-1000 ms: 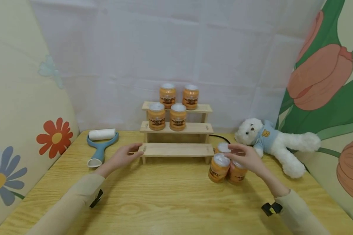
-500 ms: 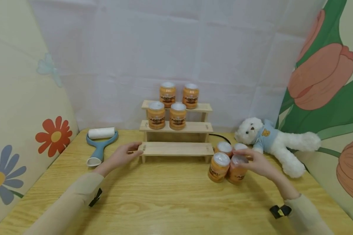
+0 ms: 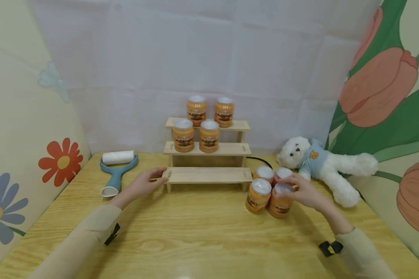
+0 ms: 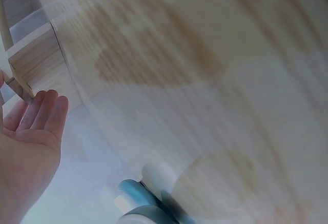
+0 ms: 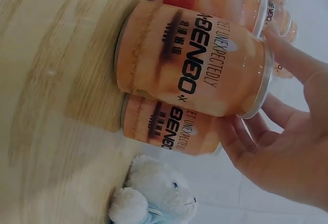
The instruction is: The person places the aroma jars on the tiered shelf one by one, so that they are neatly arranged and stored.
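My right hand (image 3: 302, 190) grips an orange can (image 5: 192, 62) near its silver rim, thumb on one side and fingers on the other. This can is the front right one of a cluster; beside it stand a front left can (image 3: 258, 197) and two behind, one partly hidden by my hand. My left hand (image 3: 144, 186) is at the left end of a three-step wooden rack (image 3: 209, 175). In the left wrist view its fingers (image 4: 43, 114) are extended, fingertips right at the board's end. Two cans (image 3: 209, 136) stand on the middle step and two (image 3: 224, 112) on the top.
A blue-handled lint roller (image 3: 116, 170) lies left of the rack. On the right, a white teddy bear (image 3: 324, 162) in a blue shirt lies behind the cluster of cans. A dark cord (image 3: 260, 159) curves behind the rack. A white cloth (image 3: 167, 58) hangs at the back.
My right hand has moved right, from above the cluster onto the front right can, and now holds it. The back right can has come into view. The left hand stays at the rack.
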### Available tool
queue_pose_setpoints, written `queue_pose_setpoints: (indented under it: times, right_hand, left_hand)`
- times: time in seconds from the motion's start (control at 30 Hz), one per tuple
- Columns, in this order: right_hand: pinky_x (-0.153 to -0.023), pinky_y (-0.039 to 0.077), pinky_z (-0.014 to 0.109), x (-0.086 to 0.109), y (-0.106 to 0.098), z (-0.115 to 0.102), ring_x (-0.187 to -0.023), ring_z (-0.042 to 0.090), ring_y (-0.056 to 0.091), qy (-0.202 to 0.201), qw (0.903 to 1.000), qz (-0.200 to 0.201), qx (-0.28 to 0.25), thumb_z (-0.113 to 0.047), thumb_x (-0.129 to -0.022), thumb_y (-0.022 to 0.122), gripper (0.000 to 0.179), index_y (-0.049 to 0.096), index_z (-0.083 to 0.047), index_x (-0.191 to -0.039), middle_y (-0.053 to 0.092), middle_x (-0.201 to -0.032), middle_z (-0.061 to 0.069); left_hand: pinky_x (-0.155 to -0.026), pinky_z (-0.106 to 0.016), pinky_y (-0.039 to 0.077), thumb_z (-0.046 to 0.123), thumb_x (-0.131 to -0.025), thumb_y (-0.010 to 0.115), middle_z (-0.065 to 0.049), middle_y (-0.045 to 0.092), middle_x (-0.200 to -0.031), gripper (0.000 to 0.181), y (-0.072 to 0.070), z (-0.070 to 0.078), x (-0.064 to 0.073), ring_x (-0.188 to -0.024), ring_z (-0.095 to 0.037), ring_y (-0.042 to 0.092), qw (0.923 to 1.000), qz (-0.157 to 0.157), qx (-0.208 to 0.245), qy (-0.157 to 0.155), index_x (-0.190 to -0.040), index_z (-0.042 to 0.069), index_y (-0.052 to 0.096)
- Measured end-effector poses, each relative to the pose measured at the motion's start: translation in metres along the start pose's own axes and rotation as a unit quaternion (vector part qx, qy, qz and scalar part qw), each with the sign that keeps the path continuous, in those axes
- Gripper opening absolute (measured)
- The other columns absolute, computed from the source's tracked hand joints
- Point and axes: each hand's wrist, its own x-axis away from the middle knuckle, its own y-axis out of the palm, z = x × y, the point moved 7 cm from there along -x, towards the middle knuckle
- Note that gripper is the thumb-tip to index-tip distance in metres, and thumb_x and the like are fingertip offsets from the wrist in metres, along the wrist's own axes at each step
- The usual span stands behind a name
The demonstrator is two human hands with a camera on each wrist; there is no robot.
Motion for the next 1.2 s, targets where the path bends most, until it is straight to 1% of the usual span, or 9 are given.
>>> queue_pose_setpoints:
  times: [0.07, 0.2, 0.3, 0.37, 0.47, 0.6, 0.8, 1.03, 1.2]
  right_hand:
    - [-0.08, 0.047, 0.036, 0.0, 0.0, 0.0, -0.105, 0.031, 0.054, 0.007, 0.9999, 0.011, 0.003, -0.027, -0.084, 0.072, 0.049, 0.061, 0.002, -0.121, 0.056, -0.12, 0.018]
    - [-0.084, 0.048, 0.041, 0.001, 0.004, 0.004, -0.108, 0.033, 0.054, 0.006, 0.9998, 0.021, -0.002, -0.027, -0.086, 0.069, 0.049, 0.059, 0.002, -0.123, 0.056, -0.122, 0.019]
    - [-0.086, 0.048, 0.041, 0.004, 0.009, 0.007, -0.112, 0.035, 0.052, -0.003, 0.9998, 0.013, -0.015, -0.027, -0.088, 0.067, 0.052, 0.054, 0.001, -0.129, 0.053, -0.129, 0.019]
    - [-0.084, 0.049, 0.039, 0.007, 0.011, 0.01, -0.113, 0.036, 0.051, 0.003, 0.9996, 0.0, -0.029, -0.027, -0.087, 0.067, 0.057, 0.048, 0.001, -0.134, 0.049, -0.133, 0.022]
    - [-0.082, 0.051, 0.037, 0.012, 0.013, 0.017, -0.114, 0.037, 0.05, 0.038, 0.9972, -0.017, -0.063, -0.027, -0.086, 0.07, 0.065, 0.042, 0.001, -0.137, 0.046, -0.134, 0.024]
    - [-0.081, 0.053, 0.036, 0.016, 0.014, 0.023, -0.114, 0.038, 0.051, 0.087, 0.9922, -0.021, -0.086, -0.03, -0.084, 0.071, 0.067, 0.041, 0.002, -0.135, 0.049, -0.129, 0.024]
    - [-0.076, 0.054, 0.033, 0.018, 0.012, 0.022, -0.11, 0.035, 0.055, 0.111, 0.9917, 0.003, -0.064, -0.035, -0.083, 0.072, 0.067, 0.045, 0.002, -0.132, 0.054, -0.125, 0.023]
    - [-0.072, 0.052, 0.029, 0.024, 0.007, 0.019, -0.103, 0.03, 0.058, 0.114, 0.9926, 0.018, -0.036, -0.035, -0.081, 0.074, 0.063, 0.05, 0.002, -0.126, 0.058, -0.117, 0.02]
    - [-0.07, 0.053, 0.029, 0.028, -0.005, 0.01, -0.102, 0.03, 0.058, 0.104, 0.9937, 0.034, -0.023, -0.036, -0.082, 0.072, 0.061, 0.051, 0.001, -0.126, 0.059, -0.116, 0.02]
  left_hand:
    - [-0.097, -0.052, 0.046, 0.042, -0.095, 0.051, -0.028, 0.049, -0.134, 0.064, -0.001, 0.0, 0.0, -0.12, -0.043, 0.05, 1.0, 0.001, -0.005, 0.001, -0.142, 0.001, 0.038]
    - [-0.096, -0.052, 0.046, 0.041, -0.095, 0.052, -0.027, 0.049, -0.134, 0.063, -0.001, 0.001, 0.0, -0.12, -0.043, 0.05, 1.0, 0.002, -0.003, 0.004, -0.142, 0.0, 0.038]
    - [-0.096, -0.051, 0.047, 0.039, -0.096, 0.053, -0.028, 0.049, -0.134, 0.063, -0.001, 0.0, 0.002, -0.12, -0.043, 0.05, 1.0, 0.002, 0.002, 0.005, -0.141, -0.002, 0.038]
    - [-0.096, -0.051, 0.047, 0.039, -0.096, 0.053, -0.027, 0.049, -0.134, 0.062, -0.001, 0.0, 0.003, -0.12, -0.043, 0.05, 1.0, 0.001, 0.002, 0.005, -0.141, -0.002, 0.038]
    - [-0.096, -0.052, 0.046, 0.039, -0.096, 0.052, -0.027, 0.048, -0.134, 0.063, 0.0, 0.001, 0.003, -0.12, -0.043, 0.05, 1.0, -0.002, 0.002, 0.007, -0.141, -0.002, 0.038]
    - [-0.096, -0.052, 0.046, 0.04, -0.096, 0.051, -0.027, 0.047, -0.136, 0.063, 0.0, 0.001, 0.004, -0.121, -0.043, 0.049, 1.0, -0.005, 0.003, 0.005, -0.142, -0.001, 0.038]
    - [-0.097, -0.052, 0.045, 0.041, -0.096, 0.051, -0.027, 0.047, -0.136, 0.063, -0.001, 0.002, 0.002, -0.121, -0.043, 0.049, 1.0, -0.002, -0.002, 0.004, -0.142, 0.0, 0.038]
    - [-0.097, -0.052, 0.046, 0.041, -0.096, 0.051, -0.027, 0.047, -0.136, 0.063, 0.0, 0.002, 0.002, -0.121, -0.043, 0.049, 0.9999, -0.006, -0.006, 0.007, -0.142, 0.0, 0.038]
    - [-0.097, -0.053, 0.045, 0.043, -0.096, 0.05, -0.027, 0.047, -0.136, 0.064, 0.0, 0.001, 0.002, -0.121, -0.043, 0.049, 0.9999, -0.007, -0.008, 0.005, -0.142, 0.0, 0.038]
